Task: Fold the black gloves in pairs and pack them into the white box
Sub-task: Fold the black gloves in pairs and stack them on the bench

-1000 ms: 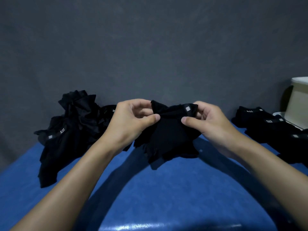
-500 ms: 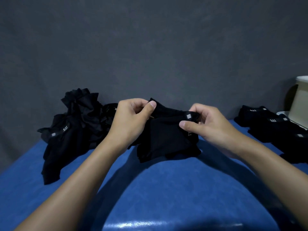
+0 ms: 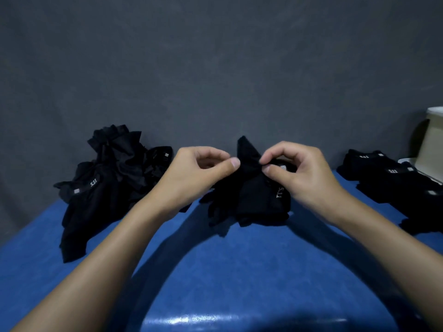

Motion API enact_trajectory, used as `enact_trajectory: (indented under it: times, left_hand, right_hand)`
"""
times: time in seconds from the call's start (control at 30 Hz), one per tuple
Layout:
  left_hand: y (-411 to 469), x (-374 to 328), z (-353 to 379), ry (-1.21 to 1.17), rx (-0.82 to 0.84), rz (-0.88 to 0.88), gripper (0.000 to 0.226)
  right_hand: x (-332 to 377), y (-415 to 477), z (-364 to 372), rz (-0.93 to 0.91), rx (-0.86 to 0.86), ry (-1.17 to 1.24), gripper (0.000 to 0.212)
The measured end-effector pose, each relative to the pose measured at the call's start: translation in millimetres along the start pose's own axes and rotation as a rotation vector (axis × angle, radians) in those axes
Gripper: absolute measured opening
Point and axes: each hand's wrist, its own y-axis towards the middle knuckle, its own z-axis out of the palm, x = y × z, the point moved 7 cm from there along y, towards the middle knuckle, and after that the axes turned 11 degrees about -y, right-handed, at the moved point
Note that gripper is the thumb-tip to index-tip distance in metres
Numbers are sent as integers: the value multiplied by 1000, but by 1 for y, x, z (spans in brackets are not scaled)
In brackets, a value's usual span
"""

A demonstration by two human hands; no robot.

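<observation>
A pair of black gloves (image 3: 254,197) is bunched at the centre of the blue table, its lower end resting on the surface and one corner sticking up. My left hand (image 3: 191,178) pinches the fabric at its top left between thumb and fingers. My right hand (image 3: 297,173) pinches the cuff at the top right, next to a small white tag. A loose heap of unfolded black gloves (image 3: 105,178) lies at the left. Folded black gloves (image 3: 393,183) lie in a row at the right. The white box (image 3: 431,140) shows only partly at the right edge.
The blue table (image 3: 239,271) spreads out in front of me, with a grey cloth backdrop (image 3: 215,68) right behind it. The two glove piles flank the pair I hold. The box stands beyond the folded row at the far right.
My hands have come closer together at the top of the gloves. The fabric now bunches up with a corner pointing upward, and the printed side has turned toward me.
</observation>
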Motion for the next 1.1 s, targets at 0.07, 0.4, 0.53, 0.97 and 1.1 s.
enact_trajectory:
  times: [0.07, 0.4, 0.53, 0.97, 1.1]
  left_hand:
    - [-1, 2, -1, -15, 55, -19, 17]
    - [2, -8, -6, -51, -19, 141, 13]
    - [0, -16, -7, -32, -81, 214, 24]
    - [-1, -2, 5, 41, -43, 125, 18]
    - [-4, 10, 23, -217, 37, -78, 29]
  right_hand:
    - [-8, -1, -6, 50, -58, 44, 18]
    - [-6, -2, 3, 58, 162, 103, 32]
    - [-7, 0, 1, 56, 103, 46, 35]
    - [-14, -4, -6, 98, -24, -90, 37]
    - [5, -14, 15, -80, 152, -141, 38]
